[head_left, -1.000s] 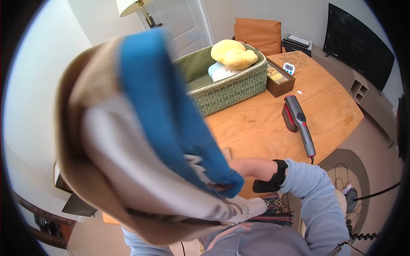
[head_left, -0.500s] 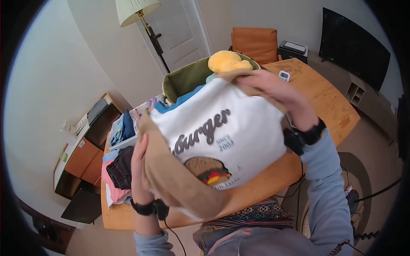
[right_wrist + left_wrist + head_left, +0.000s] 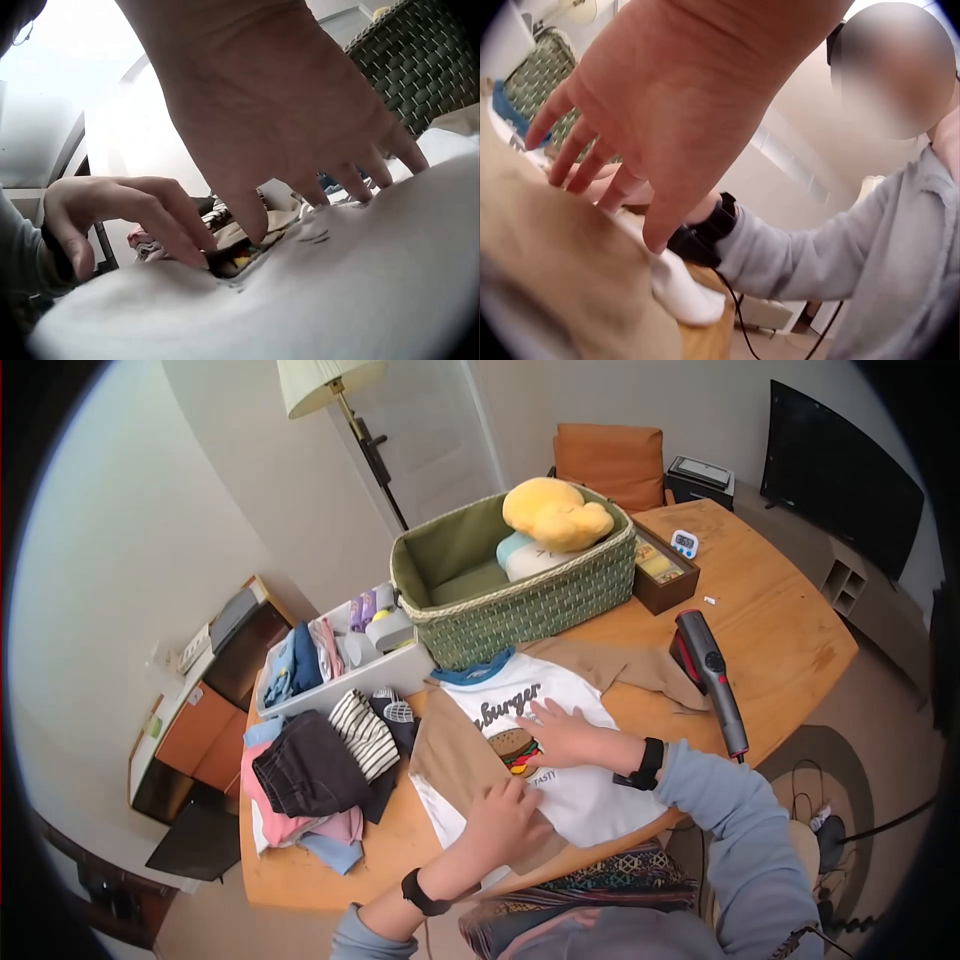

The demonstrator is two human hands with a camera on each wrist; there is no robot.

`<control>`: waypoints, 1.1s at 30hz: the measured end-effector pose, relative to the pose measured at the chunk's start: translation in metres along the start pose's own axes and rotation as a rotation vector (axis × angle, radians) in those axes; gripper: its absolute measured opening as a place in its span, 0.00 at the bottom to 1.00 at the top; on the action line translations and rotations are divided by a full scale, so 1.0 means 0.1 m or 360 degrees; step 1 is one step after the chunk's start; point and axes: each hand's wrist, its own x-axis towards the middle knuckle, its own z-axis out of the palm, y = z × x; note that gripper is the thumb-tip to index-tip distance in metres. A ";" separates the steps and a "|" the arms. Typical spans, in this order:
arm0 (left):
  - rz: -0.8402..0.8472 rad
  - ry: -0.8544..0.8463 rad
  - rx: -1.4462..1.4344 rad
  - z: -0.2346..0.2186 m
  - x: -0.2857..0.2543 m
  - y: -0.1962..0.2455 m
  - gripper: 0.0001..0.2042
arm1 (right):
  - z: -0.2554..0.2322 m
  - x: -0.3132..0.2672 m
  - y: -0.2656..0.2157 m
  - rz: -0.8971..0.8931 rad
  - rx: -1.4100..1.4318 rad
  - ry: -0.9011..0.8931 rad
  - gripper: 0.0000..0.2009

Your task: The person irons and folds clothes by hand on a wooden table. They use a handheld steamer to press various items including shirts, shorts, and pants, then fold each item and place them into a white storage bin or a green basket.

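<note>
A long-sleeved shirt [image 3: 600, 800] with a white body, tan sleeves and a blue collar [image 3: 470, 673] lies front up on the table, its burger print [image 3: 512, 748] showing. My right hand [image 3: 568, 740] rests on the white front beside the print. In the right wrist view, the fingers of that hand [image 3: 277, 120] are spread, their tips on the white cloth. Nearer the table's front edge, my left hand [image 3: 505, 822] touches the near tan sleeve [image 3: 450, 745]. The left wrist view shows this hand [image 3: 667, 105] with fingers extended and spread over the tan cloth.
Left of the shirt is a pile of clothes [image 3: 310, 765]. Behind it stands a white bin [image 3: 350, 685] of folded items. A green woven basket [image 3: 530, 620] holds plush toys [image 3: 555, 515]. To the right lie a grey handheld appliance [image 3: 712, 670], a brown box [image 3: 665, 590] and a small timer [image 3: 684, 543].
The shirt, held up and swung in the air before, now lies spread on the table. Both hands have come down onto it and let go of its edges.
</note>
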 end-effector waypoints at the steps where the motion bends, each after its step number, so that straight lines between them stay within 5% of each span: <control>1: -0.0018 -0.0013 -0.0019 0.04 -0.05 0.00 0.18 | 0.07 -0.04 0.03 0.0037 -0.0090 -0.0007 0.38; 4: -0.0050 -0.0008 -0.0021 0.07 -0.18 -0.10 0.17 | 0.06 -0.11 0.13 -0.0002 -0.0113 -0.0030 0.41; 9: -0.0314 -0.0379 -0.0408 -0.29 -0.38 -0.47 0.13 | 0.03 -0.15 0.16 -0.0037 -0.0141 -0.0039 0.40; 11: -0.0118 -0.0271 -0.0533 -0.57 -0.48 -0.75 0.11 | 0.03 -0.13 0.17 -0.0034 -0.0135 -0.0064 0.41; 13: 0.0021 -0.0091 -0.0788 -0.94 -0.64 -1.02 0.09 | 0.00 -0.14 0.17 -0.0032 -0.0129 -0.0084 0.41; 15: -0.0290 0.0201 -0.1355 -1.24 -0.94 -1.27 0.12 | -0.07 -0.19 0.14 -0.0079 -0.0182 0.0013 0.36; 17: -0.0776 0.0910 -0.1750 -1.33 -1.26 -1.52 0.13 | -0.05 -0.06 0.34 -0.0163 0.0084 0.0089 0.31; 19: -0.0910 0.1049 -0.1293 -1.55 -1.41 -1.84 0.13 | -0.15 0.01 0.49 -0.0251 0.0345 0.0153 0.27; 21: -0.1048 0.1298 -0.0872 -1.54 -1.67 -2.28 0.12 | -0.39 0.01 0.57 -0.0185 0.0324 0.0630 0.17; 22: -0.1295 0.1520 -0.0443 -1.48 -1.85 -2.55 0.12 | -0.55 -0.04 0.59 -0.0092 0.0210 0.0638 0.14; 23: -0.1234 0.1797 0.0033 -1.41 -1.84 -2.60 0.12 | -0.69 -0.07 0.63 0.0003 0.0096 0.0643 0.11; 25: -0.1053 0.1968 0.0404 -1.41 -1.20 -1.86 0.11 | -0.76 -0.01 0.87 0.0193 -0.0064 0.0576 0.09; 27: -0.0838 0.1412 0.0532 -1.28 -0.79 -1.27 0.09 | -0.76 0.03 1.13 0.0386 -0.0238 0.0497 0.07; 29: -0.0687 0.0549 -0.0094 -0.91 -0.67 -0.87 0.06 | -0.73 0.07 1.35 0.0607 -0.0364 0.0205 0.09; 30: -0.0358 0.0390 -0.0169 -0.74 -0.59 -0.66 0.08 | -0.73 0.09 1.43 0.0619 -0.0375 0.0197 0.09; 31: -0.0340 0.0022 -0.0299 -0.59 -0.60 -0.47 0.12 | -0.72 0.09 1.50 0.0685 -0.0394 0.0114 0.11; 33: -0.0065 -0.0213 -0.0238 -0.34 -0.64 -0.22 0.14 | -0.70 0.09 1.63 0.0766 -0.0406 0.0031 0.13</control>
